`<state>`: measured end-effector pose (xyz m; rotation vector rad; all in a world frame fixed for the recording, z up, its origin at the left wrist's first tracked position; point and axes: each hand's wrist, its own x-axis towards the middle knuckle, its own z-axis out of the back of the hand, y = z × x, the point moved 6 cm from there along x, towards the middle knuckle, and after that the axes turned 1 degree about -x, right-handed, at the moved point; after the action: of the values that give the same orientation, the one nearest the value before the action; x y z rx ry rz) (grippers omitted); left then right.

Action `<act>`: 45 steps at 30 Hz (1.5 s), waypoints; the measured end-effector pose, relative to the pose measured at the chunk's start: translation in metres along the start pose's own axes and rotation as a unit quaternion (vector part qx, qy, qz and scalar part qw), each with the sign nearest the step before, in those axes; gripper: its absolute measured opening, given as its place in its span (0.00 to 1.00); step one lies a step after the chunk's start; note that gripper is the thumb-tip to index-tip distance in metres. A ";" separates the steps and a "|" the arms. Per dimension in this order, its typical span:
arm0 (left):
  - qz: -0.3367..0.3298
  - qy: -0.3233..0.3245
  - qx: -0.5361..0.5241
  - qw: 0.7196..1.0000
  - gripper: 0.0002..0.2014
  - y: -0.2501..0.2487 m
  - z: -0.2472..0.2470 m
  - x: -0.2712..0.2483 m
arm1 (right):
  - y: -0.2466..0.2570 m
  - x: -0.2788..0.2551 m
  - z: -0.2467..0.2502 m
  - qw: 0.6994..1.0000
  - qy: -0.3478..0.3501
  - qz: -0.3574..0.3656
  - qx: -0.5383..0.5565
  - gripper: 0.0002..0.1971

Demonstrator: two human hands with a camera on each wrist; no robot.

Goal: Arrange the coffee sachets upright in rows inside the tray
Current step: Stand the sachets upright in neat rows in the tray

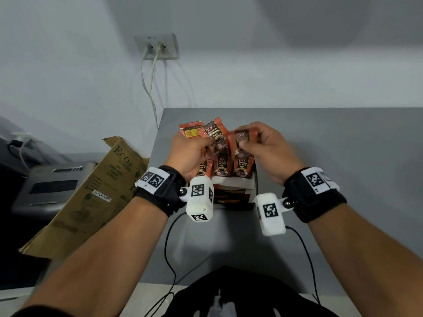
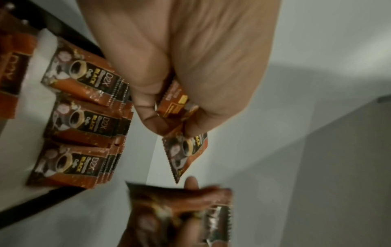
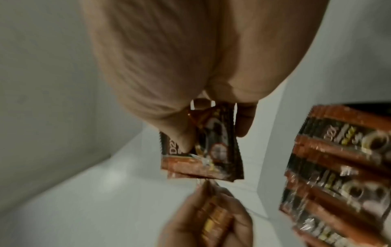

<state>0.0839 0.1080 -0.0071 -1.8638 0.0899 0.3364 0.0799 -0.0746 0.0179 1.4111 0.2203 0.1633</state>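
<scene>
Left hand (image 1: pixel 190 152) — raised above the tray, fingers and thumb curled round a small fan of orange-and-black coffee sachets (image 1: pixel 214 133); one sachet shows its yellow-panelled back, another its "D2X" front. The left wrist view shows the same hold from below: thumb and fingers pinch the sachets (image 2: pixel 184 150), one hanging down by a corner.

Right hand (image 1: pixel 266 147) — level with the left and just beside it, fingertips and thumb pinching a second sachet bundle (image 1: pixel 242 138). In the right wrist view the bundle (image 3: pixel 203 150) hangs below the curled fingers, and appears to be more than one packet, stacked face to face.

Tray (image 1: pixel 248 183) — white, with a dark rim, on the grey table (image 1: pixel 332 156), directly under both hands. Three rows of sachets stand upright in it (image 1: pixel 241 167), fronts toward the person, printed "D2X Black Coffee"; each row holds several packets one behind another, as the left wrist view shows (image 2: pixel 80 117). Nearer the person, more sachets (image 1: pixel 229 195) show low in the tray's front part; how they lie is unclear.

Surroundings — brown cardboard box (image 1: pixel 91 193) leaning left of the table; grey device (image 1: pixel 50 186) behind it; wall socket (image 1: pixel 158 46) with two white cables; black cords (image 1: pixel 169 243) trailing from the wrist cameras.
</scene>
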 end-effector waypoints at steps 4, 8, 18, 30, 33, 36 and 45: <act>-0.044 0.030 0.073 0.996 0.13 0.001 -0.006 -0.003 | -0.006 0.008 0.000 0.984 -0.012 -0.072 0.164 0.10; -0.045 0.074 0.107 0.990 0.13 0.003 -0.019 -0.008 | -0.008 0.012 -0.009 0.992 0.004 -0.101 0.079 0.10; 0.040 0.047 0.016 0.998 0.17 0.011 -0.010 -0.004 | -0.016 0.014 -0.005 0.982 -0.021 -0.119 0.142 0.11; 0.045 0.035 0.032 0.998 0.14 0.012 -0.012 -0.005 | -0.016 0.016 0.002 0.975 -0.062 -0.105 0.187 0.09; 0.116 -0.018 0.043 0.992 0.19 0.018 -0.001 -0.003 | -0.016 0.016 0.008 0.972 -0.072 -0.103 0.198 0.08; 0.181 -0.014 0.036 0.983 0.22 0.025 0.003 -0.004 | -0.016 0.016 0.010 0.976 -0.069 -0.094 0.186 0.09; 0.193 0.014 -0.143 0.970 0.08 0.025 -0.013 -0.008 | -0.010 0.012 0.001 0.999 0.033 -0.003 -0.017 0.12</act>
<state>0.0727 0.0869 -0.0245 -2.1352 0.4493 0.6179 0.0918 -0.0740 0.0073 1.3716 0.2750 0.2072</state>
